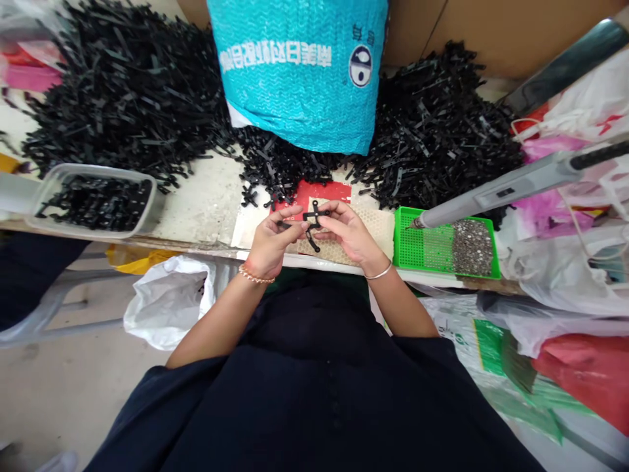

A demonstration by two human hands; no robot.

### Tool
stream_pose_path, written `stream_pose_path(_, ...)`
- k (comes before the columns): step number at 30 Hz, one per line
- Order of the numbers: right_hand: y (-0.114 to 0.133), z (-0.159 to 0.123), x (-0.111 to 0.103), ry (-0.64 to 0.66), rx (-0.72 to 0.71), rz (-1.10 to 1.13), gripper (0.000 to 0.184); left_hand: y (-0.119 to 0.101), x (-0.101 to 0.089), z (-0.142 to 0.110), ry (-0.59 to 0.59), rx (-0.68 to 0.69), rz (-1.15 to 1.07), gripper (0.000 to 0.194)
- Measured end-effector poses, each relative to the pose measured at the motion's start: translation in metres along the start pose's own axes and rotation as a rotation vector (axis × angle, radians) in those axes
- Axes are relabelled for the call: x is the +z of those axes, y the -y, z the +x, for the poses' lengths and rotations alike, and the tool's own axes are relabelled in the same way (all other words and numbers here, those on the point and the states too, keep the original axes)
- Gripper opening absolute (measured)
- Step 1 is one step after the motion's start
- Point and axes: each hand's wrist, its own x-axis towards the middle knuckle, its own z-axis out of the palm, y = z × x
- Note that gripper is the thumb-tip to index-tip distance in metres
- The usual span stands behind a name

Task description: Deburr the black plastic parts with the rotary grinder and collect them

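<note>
Between my two hands, above the front of the bench, are small black plastic pieces with arms and round ends. My left hand pinches one side of them between thumb and fingers. From the other side, my right hand grips them with thumb and forefinger. One curved black arm hangs down between the hands; whether the pieces are joined I cannot tell. Beneath them lie a red sheet and a beige honeycomb-patterned pad.
Heaps of black plastic parts cover the back, around a blue woven sack. A clear tub of parts stands left. On the right, a grey electric screwdriver hangs over a green basket holding small screws.
</note>
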Motion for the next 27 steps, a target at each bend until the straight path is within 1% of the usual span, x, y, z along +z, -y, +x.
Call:
stream_pose_path(3, -0.001, -0.007, 0.003, -0.074, -0.030, -0.062, 0.045, 0.004, 0.005, -0.002, -0.030, -0.027, -0.028, 0.071)
stream_pose_path(5, -0.005, -0.010, 0.005, -0.121, -0.079, -0.086, 0.043, 0.007, 0.007, -0.001, 0.002, -0.062, -0.076, 0.071)
stream_pose_path(7, -0.009, -0.011, 0.005, -0.158, -0.137, -0.114, 0.040, 0.010, 0.008, 0.001, 0.043, -0.098, -0.141, 0.067)
stream_pose_path(9, -0.013, -0.013, 0.005, -0.181, -0.202, -0.169, 0.037, 0.014, 0.006, 0.004, 0.079, -0.115, -0.213, 0.058)
stream_pose_path(11, -0.017, -0.016, 0.004, -0.184, -0.267, -0.223, 0.036, 0.017, 0.005, 0.005, 0.114, -0.120, -0.265, 0.051)
stream_pose_path(15, -0.021, -0.023, 0.004, -0.170, -0.356, -0.273, 0.035, 0.019, 0.003, 0.005, 0.173, -0.150, -0.309, 0.044)
stream_pose_path(18, -0.023, -0.025, 0.005, -0.221, -0.374, -0.269, 0.035, 0.018, 0.004, 0.003, 0.201, -0.155, -0.339, 0.043)
stream_pose_path(24, -0.026, -0.025, 0.007, -0.314, -0.372, -0.203, 0.041, 0.018, 0.009, -0.006, 0.222, -0.104, -0.373, 0.043)
stream_pose_path(27, -0.031, -0.024, 0.011, -0.342, -0.367, -0.219, 0.043, 0.020, 0.012, -0.010, 0.199, -0.092, -0.414, 0.046)
